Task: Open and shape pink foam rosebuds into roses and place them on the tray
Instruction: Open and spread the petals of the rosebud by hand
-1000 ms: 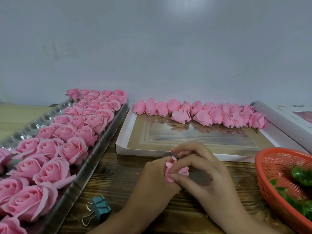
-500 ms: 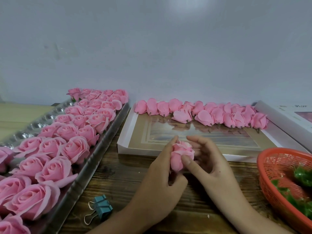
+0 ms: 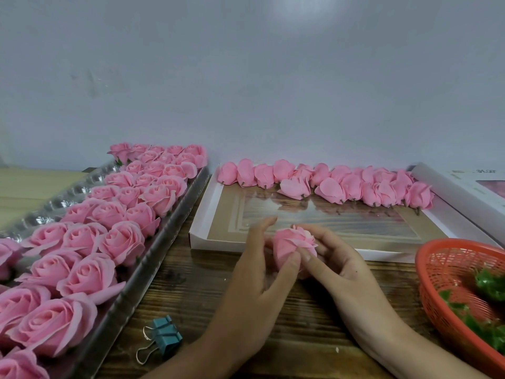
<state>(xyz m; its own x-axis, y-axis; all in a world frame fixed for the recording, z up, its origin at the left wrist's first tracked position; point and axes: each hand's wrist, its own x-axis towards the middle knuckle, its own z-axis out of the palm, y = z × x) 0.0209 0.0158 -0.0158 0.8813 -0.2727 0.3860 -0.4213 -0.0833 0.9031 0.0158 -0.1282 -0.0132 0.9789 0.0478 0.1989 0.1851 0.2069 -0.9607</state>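
Observation:
A pink foam rosebud (image 3: 290, 245) is held between both hands just above the wooden table. My left hand (image 3: 257, 291) grips its left and lower side with thumb and fingers. My right hand (image 3: 336, 266) holds its right side, thumb pressed on an outer petal. Its petals are still mostly closed. A long silver tray (image 3: 142, 274) on the left holds several opened pink roses (image 3: 120, 242) in rows. A row of closed rosebuds (image 3: 336, 184) lies along the far edge of a white box lid (image 3: 207, 231).
An orange plastic basket (image 3: 442, 302) with green leaf pieces stands at the right edge. A teal binder clip (image 3: 164, 337) lies on the table near my left forearm. A white box (image 3: 464, 187) sits at the back right. A grey wall rises behind.
The bud has been lifted and turned upright from low between the hands, so more of it shows. Both hands have shifted their grip around it, staying in about the same place.

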